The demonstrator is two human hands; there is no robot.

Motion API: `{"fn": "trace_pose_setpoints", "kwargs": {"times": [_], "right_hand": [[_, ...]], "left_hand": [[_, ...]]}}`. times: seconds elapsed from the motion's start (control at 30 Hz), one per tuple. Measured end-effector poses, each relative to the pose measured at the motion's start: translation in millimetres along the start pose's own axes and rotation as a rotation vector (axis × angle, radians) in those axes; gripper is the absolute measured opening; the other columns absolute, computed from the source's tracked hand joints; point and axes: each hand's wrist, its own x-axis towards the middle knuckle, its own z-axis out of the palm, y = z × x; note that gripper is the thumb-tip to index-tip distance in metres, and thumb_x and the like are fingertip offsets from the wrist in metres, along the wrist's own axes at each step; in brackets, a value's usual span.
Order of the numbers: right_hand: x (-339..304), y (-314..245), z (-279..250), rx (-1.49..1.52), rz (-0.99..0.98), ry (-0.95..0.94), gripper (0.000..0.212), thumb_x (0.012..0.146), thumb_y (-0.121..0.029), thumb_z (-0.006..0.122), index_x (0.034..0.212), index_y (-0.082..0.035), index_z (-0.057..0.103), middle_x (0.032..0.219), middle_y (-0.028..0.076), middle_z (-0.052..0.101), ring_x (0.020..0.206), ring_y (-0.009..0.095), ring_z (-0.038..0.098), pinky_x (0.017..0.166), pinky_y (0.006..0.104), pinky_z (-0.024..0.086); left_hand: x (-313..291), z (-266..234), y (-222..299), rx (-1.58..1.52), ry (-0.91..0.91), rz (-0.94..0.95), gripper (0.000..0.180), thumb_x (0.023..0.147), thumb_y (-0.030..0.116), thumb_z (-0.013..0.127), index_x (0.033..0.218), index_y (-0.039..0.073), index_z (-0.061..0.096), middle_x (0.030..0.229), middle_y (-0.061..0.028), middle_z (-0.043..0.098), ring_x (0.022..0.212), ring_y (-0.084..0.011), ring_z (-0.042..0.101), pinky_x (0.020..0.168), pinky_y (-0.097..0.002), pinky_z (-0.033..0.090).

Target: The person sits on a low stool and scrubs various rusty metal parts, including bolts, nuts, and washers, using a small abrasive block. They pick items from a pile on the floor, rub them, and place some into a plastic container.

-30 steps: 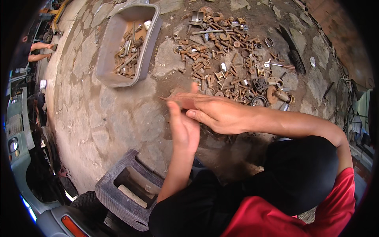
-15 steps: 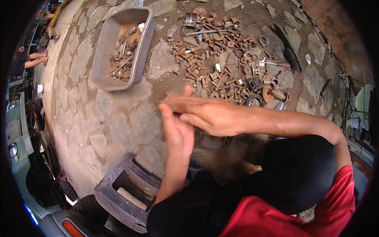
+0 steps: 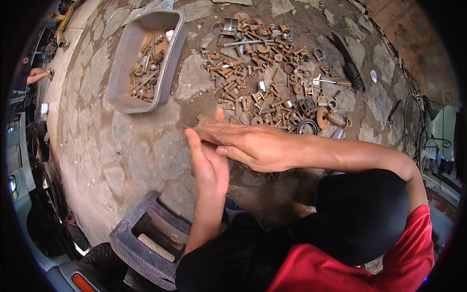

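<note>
My left hand (image 3: 213, 168) is raised above the stone floor, its thumb pointing up and one finger showing beyond the right hand. A thin, brownish, curved piece (image 3: 193, 125) shows at the fingertips, between the hands. Its kind cannot be made out. Across the left palm lies my right hand (image 3: 250, 146), palm down, with fingers stretched out flat and pressed together, and the thumb against the left hand. The right hand covers most of the left fingers. Just beyond both hands spreads a pile of rusty bolts, nuts and washers (image 3: 238, 75).
A grey plastic tub (image 3: 168, 90) with rusty parts stands at the far left. A screwdriver (image 3: 340, 83) and a black ring (image 3: 307, 127) lie among the hardware. A dark plastic stool (image 3: 124, 231) is at the near left. A vehicle (image 3: 58, 277) edges the left; another person's leg (image 3: 39, 75) shows far left.
The view has shifted slightly, so the scene sits a little further left. My hands stay together, the right over the left, and the blur at the fingertips has lessened.
</note>
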Motion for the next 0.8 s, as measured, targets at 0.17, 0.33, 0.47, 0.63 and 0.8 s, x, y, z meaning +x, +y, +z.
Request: {"fn": "trace_pose_setpoints", "kwargs": {"times": [0.17,0.33,0.47,0.63,0.8], "right_hand": [[3.5,-5.8,-7.7,0.001,0.150,-0.127,0.045,0.103,-0.025,0.039,0.140,0.001,0.039,0.144,0.024,0.041,0.131,0.039,0.043,0.110,0.0431,0.037],[-1.0,7.7,1.8,0.010,0.084,-0.073,0.043,0.104,-0.027,0.037,0.135,0.002,0.046,0.147,0.023,0.039,0.133,0.038,0.041,0.112,0.0425,0.035],[-1.2,-0.3,-8.5,0.031,0.132,-0.145,0.043,0.104,-0.028,0.037,0.134,0.001,0.047,0.146,0.021,0.042,0.132,0.038,0.042,0.111,0.0428,0.036],[-11.3,4.4,-33.1,-0.012,-0.007,-0.027,0.042,0.105,-0.030,0.033,0.136,-0.008,0.049,0.133,0.015,0.056,0.124,0.034,0.052,0.107,0.0440,0.041],[-42.0,32.8,-95.9,0.094,0.504,0.415,0.056,0.103,-0.044,0.036,0.142,-0.003,0.042,0.135,0.016,0.055,0.128,0.029,0.049,0.111,0.0435,0.038]], "left_hand": [[-5.5,10.2,-3.6,0.060,0.005,-0.021,0.072,0.100,0.058,0.033,0.146,0.003,0.025,0.146,-0.0186,0.038,0.140,-0.0274,0.033,0.117,-0.0413,0.026],[5.0,5.8,0.6,-0.004,0.095,0.017,0.074,0.099,0.058,0.036,0.144,0.000,0.028,0.143,-0.0200,0.043,0.137,-0.0283,0.037,0.116,-0.0422,0.028],[10.7,3.7,6.0,0.047,0.133,-0.014,0.077,0.097,0.060,0.039,0.144,0.001,0.029,0.142,-0.0217,0.044,0.136,-0.0287,0.039,0.116,-0.0427,0.029],[47.4,-6.0,75.6,0.563,0.164,0.169,0.084,0.094,0.060,0.048,0.147,-0.001,0.025,0.140,-0.0202,0.049,0.132,-0.0265,0.046,0.113,-0.0442,0.033],[105.6,-6.0,164.0,1.272,0.271,0.422,0.074,0.088,0.044,0.068,0.137,-0.005,0.044,0.130,-0.0203,0.057,0.125,-0.0282,0.053,0.109,-0.0386,0.037]]}}
